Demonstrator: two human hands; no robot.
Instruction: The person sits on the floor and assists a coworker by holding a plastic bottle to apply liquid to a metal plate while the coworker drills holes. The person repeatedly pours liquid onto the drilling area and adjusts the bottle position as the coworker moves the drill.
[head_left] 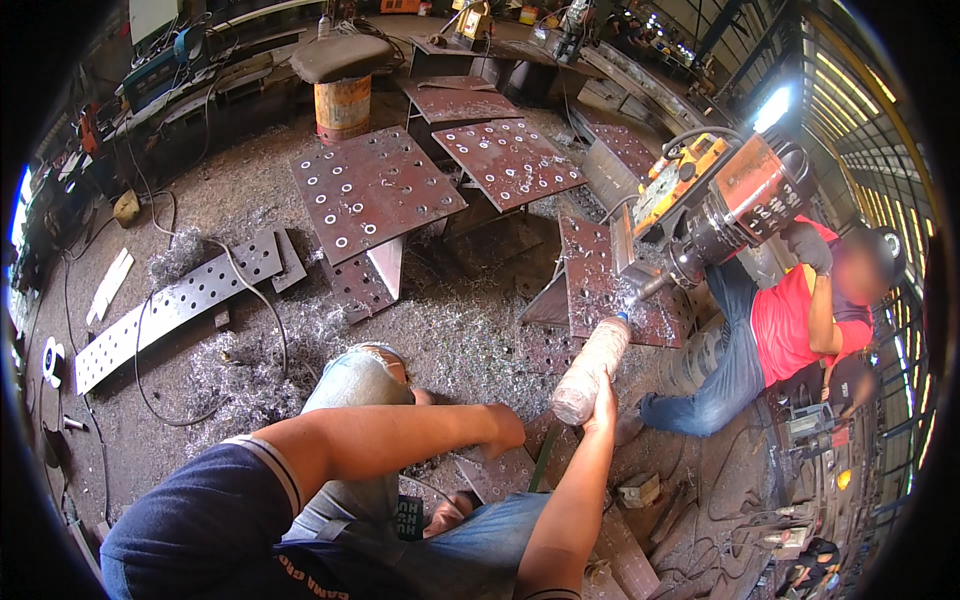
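plastic bottle [590, 370] is gripped in the right hand [603, 400]; keep its tip by the drill [715, 205] bit. left hand [503, 432] rests closed, holding nothing.

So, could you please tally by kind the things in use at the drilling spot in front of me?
cloudy plastic bottle, held in the right hand: 1
orange-and-black drilling machine: 1
rust-brown perforated steel plate under the drill: 1
Total: 3

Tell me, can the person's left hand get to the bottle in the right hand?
Probably yes. The left hand rests low by the knee, close to the plastic bottle that the right hand grips, and nothing lies between them.
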